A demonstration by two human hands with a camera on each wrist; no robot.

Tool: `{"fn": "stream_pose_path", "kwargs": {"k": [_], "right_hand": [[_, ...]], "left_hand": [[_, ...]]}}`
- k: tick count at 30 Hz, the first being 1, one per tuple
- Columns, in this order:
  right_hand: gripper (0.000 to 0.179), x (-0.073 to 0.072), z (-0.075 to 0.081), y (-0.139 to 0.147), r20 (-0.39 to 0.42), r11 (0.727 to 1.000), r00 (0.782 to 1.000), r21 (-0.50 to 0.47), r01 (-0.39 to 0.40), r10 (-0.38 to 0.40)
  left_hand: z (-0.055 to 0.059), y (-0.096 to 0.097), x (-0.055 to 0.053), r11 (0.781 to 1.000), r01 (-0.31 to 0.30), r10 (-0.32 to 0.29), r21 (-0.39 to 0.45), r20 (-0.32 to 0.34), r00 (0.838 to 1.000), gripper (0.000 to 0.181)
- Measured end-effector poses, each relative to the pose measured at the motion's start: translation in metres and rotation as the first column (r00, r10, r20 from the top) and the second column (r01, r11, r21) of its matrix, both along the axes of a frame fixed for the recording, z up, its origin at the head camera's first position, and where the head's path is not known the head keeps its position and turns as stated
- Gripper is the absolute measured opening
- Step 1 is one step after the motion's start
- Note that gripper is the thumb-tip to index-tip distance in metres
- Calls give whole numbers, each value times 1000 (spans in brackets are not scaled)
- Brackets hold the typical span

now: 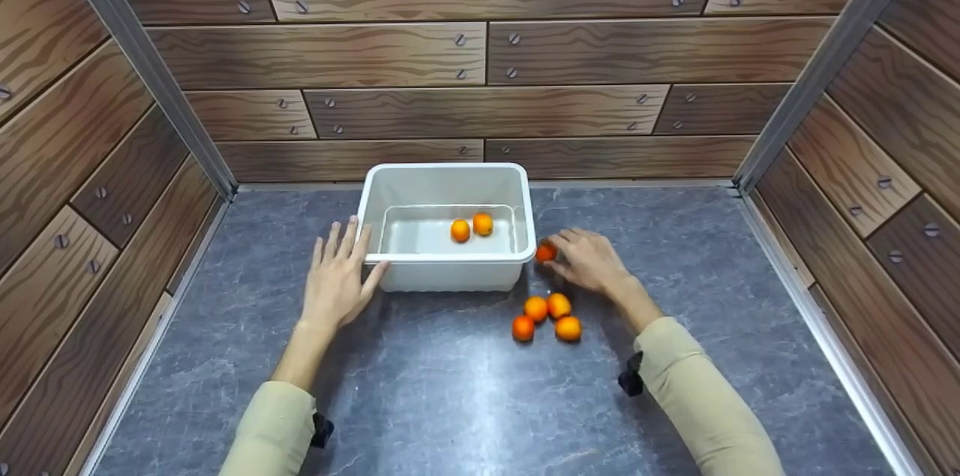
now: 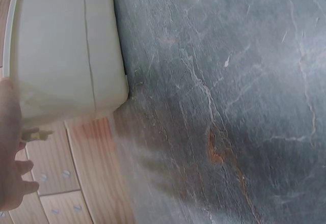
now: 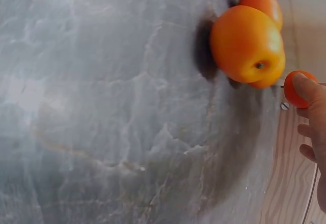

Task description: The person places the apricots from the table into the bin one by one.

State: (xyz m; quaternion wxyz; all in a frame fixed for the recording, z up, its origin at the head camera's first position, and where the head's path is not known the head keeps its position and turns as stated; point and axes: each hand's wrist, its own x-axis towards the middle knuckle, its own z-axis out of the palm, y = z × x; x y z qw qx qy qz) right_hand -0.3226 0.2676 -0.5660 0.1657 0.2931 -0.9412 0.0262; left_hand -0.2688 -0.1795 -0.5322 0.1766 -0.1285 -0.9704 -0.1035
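A white plastic bin stands near the back wall with two small oranges on its floor. My left hand is at its left front corner, fingers straight and spread along the rim. In the left wrist view the bin's side fills the upper left, with part of the left hand beside it. Just right of the bin, my right hand pinches another orange between thumb and fingers. The right wrist view shows that held orange under the thumb.
Several loose oranges lie clustered on the grey marbled table, in front of the right hand. Wood-patterned walls with metal edge strips enclose the table at the back and both sides.
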Motion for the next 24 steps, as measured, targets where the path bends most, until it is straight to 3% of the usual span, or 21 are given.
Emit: {"fn": "stream_pose_path", "kwargs": {"k": [6,15,24], "right_hand": [[39,0,7,3,-38,992,999,-124,16,-21],[37,-1,17,4,-213,959,977,-275,-62,2],[37,-3,34,3,-241,931,970,-360,-67,-23]], "left_hand": [[1,0,0,1000,-1,1,-4,0,1000,72],[2,0,1,1000,1,-1,0,10,1000,73],[2,0,1,1000,4,-4,-6,-5,1000,72]]}}
